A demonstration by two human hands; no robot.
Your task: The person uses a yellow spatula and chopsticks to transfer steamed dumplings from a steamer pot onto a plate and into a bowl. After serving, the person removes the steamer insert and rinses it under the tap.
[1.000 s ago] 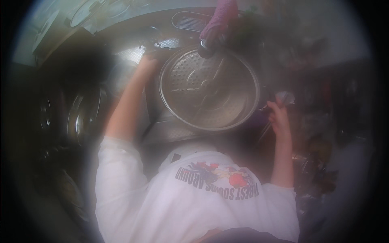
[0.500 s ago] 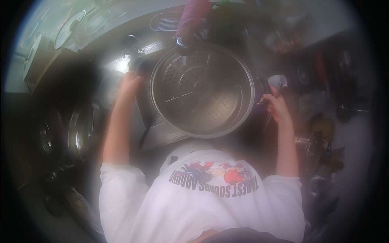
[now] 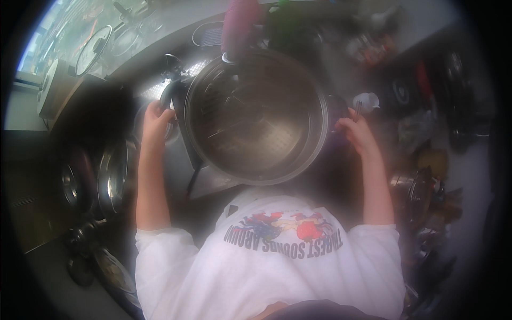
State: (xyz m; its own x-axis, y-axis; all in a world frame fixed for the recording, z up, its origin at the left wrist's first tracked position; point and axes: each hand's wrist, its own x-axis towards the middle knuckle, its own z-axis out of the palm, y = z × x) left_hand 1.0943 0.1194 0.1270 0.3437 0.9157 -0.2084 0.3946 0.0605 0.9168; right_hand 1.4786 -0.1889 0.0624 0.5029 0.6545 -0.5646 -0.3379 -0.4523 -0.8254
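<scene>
- Right now I see a large round steel pot [image 3: 256, 114] held up in front of the chest, tipped so that its open mouth faces the camera; the ridged, shiny inside and the rim are plain to see.
- My left hand [image 3: 156, 118] is closed around the dark side handle [image 3: 169, 95] at the pot's left edge, fingers wrapped over it.
- My right hand [image 3: 356, 129] sits at the pot's right edge; the fingers are curled shut, and a thin dark stick-like thing pokes up from them. Whether they also clasp the pot's right handle I cannot tell, since blur hides that spot.
- Just beside the right hand, a little above it, lies a small pale object [image 3: 367, 100], too blurred to name.
- Above the pot's upper rim a purple bottle-like thing [image 3: 240, 24] stands, touching or just behind the rim; I cannot tell which.
- Under the pot a metal sink surface [image 3: 210, 184] shows, with a dark strip running down across it.
- At far left, shiny pans and lids [image 3: 109, 178] are stacked near the left forearm.
- At far right, a cluttered counter [image 3: 426, 176] holds dark, indistinct kitchenware.
- My white printed shirt [image 3: 272, 256] fills the lower middle.
</scene>
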